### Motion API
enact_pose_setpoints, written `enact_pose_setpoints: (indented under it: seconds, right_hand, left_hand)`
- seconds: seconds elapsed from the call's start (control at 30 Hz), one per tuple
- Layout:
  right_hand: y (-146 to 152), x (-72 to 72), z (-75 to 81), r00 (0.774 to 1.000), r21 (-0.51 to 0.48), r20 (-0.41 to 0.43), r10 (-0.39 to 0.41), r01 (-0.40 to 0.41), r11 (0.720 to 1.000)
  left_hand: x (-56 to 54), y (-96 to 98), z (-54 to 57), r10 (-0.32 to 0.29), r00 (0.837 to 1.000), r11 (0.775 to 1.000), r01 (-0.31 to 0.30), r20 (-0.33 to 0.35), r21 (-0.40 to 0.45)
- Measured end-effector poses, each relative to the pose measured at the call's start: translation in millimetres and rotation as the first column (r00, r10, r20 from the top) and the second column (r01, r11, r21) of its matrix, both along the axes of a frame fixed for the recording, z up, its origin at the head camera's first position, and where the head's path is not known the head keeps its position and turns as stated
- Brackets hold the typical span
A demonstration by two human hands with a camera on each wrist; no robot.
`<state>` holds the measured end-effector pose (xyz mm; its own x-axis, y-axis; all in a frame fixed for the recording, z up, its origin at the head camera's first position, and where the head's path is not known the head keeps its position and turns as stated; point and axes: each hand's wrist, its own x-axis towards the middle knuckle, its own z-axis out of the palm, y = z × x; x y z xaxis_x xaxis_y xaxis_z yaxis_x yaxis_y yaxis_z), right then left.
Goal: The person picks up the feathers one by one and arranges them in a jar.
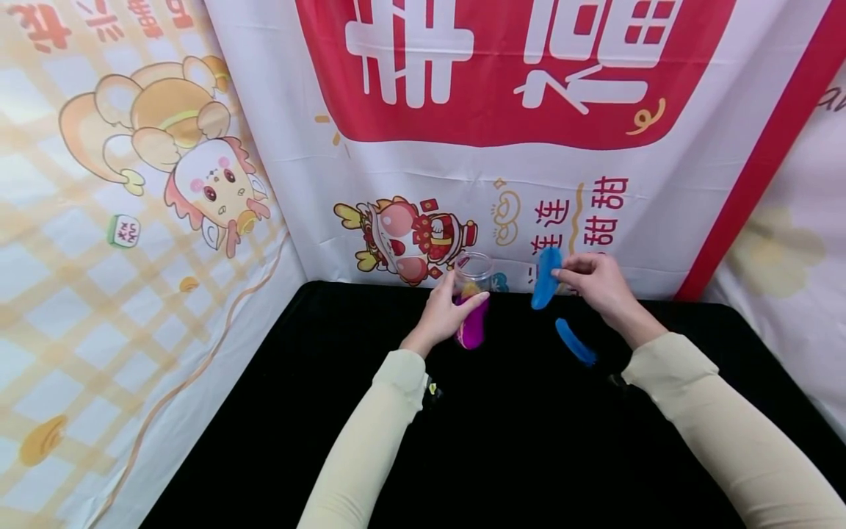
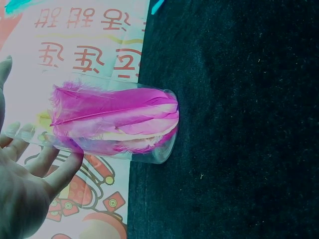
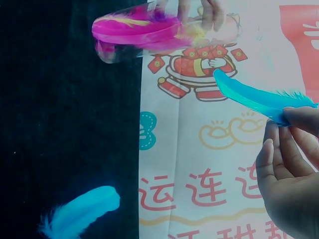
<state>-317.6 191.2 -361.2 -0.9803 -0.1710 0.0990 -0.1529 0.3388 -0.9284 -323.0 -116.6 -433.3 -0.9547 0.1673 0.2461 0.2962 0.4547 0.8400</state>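
Observation:
A clear, open-topped jar (image 1: pixel 474 266) stands near the back of the black table, and my left hand (image 1: pixel 440 314) grips it round the side. Packed inside are magenta feathers (image 2: pixel 114 112), with yellow and purple tufts among them near the upper part. To the right of the jar, my right hand (image 1: pixel 600 285) pinches a blue feather (image 1: pixel 546 279) between thumb and fingertips, raised above the table. Its free end points toward the jar in the right wrist view. Another blue feather (image 1: pixel 575 342) lies on the table below that hand.
The black table (image 1: pixel 502 441) reaches to a printed cloth (image 1: pixel 317 184) hanging behind it, with red and white characters and a cartoon figure. A checked cartoon cloth (image 1: pixel 132 294) hangs on the left, and a pale one (image 1: pixel 786 279) on the right.

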Motion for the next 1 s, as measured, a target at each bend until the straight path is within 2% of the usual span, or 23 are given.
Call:
enact_pose_setpoints:
  seconds: [0.33, 1.0]
  right_hand:
    - [-7, -6.6, 4.6, 1.000, -0.009, -0.007, -0.021, 0.021, 1.000]
    - [-34, -3.1, 27.1, 0.994, -0.094, -0.093, -0.052, 0.043, 0.995]
  left_hand:
    - [-2.1, -0.4, -1.0, -0.002, 1.000, 1.000, 0.002, 0.015, -0.001]
    - [-5.4, -2.3, -2.7, -0.012, 0.999, 1.000, 0.012, 0.035, 0.005]
